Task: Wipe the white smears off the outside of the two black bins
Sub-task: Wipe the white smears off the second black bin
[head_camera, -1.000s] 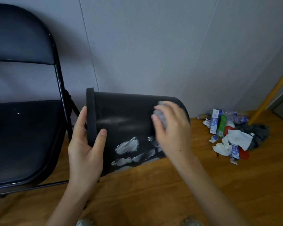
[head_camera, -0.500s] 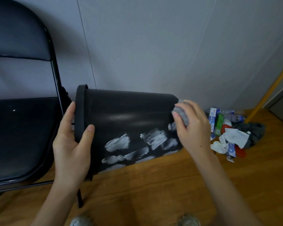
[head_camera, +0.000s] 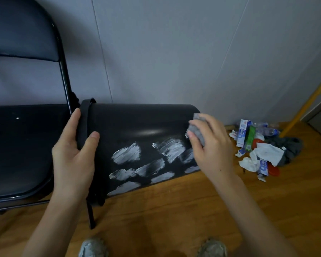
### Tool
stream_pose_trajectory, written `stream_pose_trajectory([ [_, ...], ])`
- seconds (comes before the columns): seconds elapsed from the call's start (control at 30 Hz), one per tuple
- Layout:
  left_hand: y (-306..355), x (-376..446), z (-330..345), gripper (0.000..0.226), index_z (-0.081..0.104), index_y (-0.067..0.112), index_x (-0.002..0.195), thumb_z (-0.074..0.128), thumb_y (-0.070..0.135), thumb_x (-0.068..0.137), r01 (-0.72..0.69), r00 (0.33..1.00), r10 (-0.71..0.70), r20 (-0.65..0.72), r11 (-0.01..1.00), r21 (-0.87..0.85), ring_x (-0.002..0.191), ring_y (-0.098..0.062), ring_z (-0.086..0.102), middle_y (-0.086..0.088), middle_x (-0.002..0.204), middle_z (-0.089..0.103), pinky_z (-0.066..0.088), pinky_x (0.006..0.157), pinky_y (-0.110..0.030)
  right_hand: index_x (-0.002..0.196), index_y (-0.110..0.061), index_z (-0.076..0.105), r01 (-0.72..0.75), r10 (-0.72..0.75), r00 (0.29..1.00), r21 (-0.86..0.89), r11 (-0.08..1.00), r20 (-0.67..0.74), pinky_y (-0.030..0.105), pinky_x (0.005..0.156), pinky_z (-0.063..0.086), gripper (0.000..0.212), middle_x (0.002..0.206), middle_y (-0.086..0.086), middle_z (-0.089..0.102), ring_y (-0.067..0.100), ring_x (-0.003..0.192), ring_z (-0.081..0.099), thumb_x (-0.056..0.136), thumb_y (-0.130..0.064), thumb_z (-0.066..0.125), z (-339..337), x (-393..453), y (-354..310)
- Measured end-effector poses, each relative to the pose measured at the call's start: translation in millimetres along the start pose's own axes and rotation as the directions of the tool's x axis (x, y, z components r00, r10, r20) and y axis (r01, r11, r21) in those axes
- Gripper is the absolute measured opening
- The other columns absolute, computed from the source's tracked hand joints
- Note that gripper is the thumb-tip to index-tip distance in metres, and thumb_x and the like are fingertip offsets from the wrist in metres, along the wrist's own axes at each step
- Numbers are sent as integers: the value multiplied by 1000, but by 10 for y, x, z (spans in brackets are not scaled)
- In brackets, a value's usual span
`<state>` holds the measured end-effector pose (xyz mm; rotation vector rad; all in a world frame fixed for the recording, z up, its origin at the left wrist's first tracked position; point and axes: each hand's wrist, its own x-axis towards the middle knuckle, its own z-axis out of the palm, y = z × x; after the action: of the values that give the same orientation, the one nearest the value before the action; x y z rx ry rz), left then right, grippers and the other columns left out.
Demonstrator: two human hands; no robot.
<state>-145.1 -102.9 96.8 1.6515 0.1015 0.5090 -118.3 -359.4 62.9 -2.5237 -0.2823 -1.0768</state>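
1. Two hands in view, we start with the right hand [head_camera: 212,145]: its grip is curled round a crumpled grey cloth [head_camera: 197,127], fingers and thumb pinching it, cloth pressed on the bin's side near the base end.
2. Left hand [head_camera: 73,154]: grip wraps the bin's rim band [head_camera: 83,127], thumb on the outer wall, fingers behind the rim, so it holds the bin steady.
3. One black bin [head_camera: 137,127] seen; we see it on its side, mouth toward the left, base toward the right, lower edge touching the wooden floor [head_camera: 174,210]. It sits between the two hands, close to the wall [head_camera: 174,52].
4. White smears [head_camera: 150,160] cover the lower half of the bin's outer wall, several brushy patches in rough rows, the rightmost ones just beside the right hand. Upper half of the wall looks clean with a glare streak.
5. Black folding chair [head_camera: 22,145] stands to the left, seat just beside the bin's mouth; we cannot tell if they touch.
6. Litter pile [head_camera: 258,151] lies on the floor to the right, well apart from the bin: toothpaste boxes, white tissue, a plastic bottle, red lids, a dark grey rag.
7. Yellow pole [head_camera: 308,104] leans at far right above the pile.
8. Two shoe toes [head_camera: 93,247] show at the bottom edge.
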Motion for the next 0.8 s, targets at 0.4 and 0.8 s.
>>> stream_pose_trajectory([
  [0.4,36,-30,13,57,33,26,147,52,9,96,30,999,-29,38,999,-33,111,15,49,31,110,50,50,93,-21,105,-5,70,199,-201,979,61,978,29,20,87,45,22,114,12,65,18,108,54,90,-18,60,63,-63,-158],
  [0.8,-1,32,-85,56,38,27,145,55,9,95,53,998,-54,-20,997,-48,98,19,56,33,104,53,50,76,-6,103,-4,73,167,-167,986,42,985,4,12,88,39,21,111,13,68,16,106,53,85,-13,65,-1,-151,-25],
])
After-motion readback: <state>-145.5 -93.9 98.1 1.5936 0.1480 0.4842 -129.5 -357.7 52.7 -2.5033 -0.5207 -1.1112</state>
